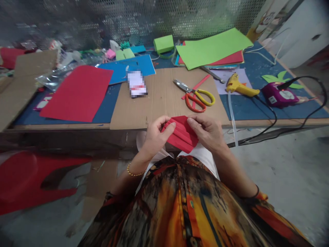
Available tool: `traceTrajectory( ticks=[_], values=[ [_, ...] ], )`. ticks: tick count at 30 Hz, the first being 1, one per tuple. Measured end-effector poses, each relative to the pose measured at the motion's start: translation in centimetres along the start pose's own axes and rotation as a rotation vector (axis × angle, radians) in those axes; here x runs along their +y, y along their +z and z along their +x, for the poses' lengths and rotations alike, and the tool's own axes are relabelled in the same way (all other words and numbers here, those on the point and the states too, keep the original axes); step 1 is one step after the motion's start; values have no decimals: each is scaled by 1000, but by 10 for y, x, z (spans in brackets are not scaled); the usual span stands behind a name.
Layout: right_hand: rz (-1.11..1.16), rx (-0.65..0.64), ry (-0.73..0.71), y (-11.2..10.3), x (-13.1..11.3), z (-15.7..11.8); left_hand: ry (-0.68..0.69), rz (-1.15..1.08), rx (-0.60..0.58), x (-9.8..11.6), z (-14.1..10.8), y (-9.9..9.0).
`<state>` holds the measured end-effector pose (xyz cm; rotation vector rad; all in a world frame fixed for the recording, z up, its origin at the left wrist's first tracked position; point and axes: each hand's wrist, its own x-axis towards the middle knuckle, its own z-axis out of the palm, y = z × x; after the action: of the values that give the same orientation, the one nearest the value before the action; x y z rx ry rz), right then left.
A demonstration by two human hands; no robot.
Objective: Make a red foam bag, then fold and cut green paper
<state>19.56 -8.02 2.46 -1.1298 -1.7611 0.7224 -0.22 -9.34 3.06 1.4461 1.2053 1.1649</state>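
Pleated red piece (183, 135) sits above the lap (207, 156), just off the near edge of the table (105, 109); I read the left hand (159, 133) pinching it at its 10 o'clock side, the right hand (208, 132) at its 2 o'clock; both hands clamped on it, apart from each other; from it I log scissors (190, 90) at 1 on cardboard (159, 109); phone (136, 84) near 11; yellow glue gun (243, 88) at 2; flat red sheet (79, 92) at 10; green sheet (213, 48) farther out at 1.
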Motion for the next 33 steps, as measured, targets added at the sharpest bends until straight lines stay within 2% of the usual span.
traceTrajectory(
  ticks=[9, 14, 16, 19, 22, 30, 33],
  values=[
    [-53, -21, -29, 0, -1, -2, -39, -45, -17, 3, 2, 0],
    [24, 35, 82, -3, -1, -7, -34, -103, 105, 3, 0, 2],
    [64, 12, 91, -2, 0, -6, -41, -137, 127, 2, 0, 2],
    [86, -38, 107, 1, 1, -3, -64, -174, 102, 2, 3, 2],
    [41, -19, 117, 2, 1, 2, -99, -223, 73, 0, 8, -1],
    [-66, 141, 29, 14, 3, 9, -122, -348, 90, -6, 12, -3],
    [-98, 130, -70, 14, -2, 10, -116, -316, 89, -5, 13, -7]
  ],
)
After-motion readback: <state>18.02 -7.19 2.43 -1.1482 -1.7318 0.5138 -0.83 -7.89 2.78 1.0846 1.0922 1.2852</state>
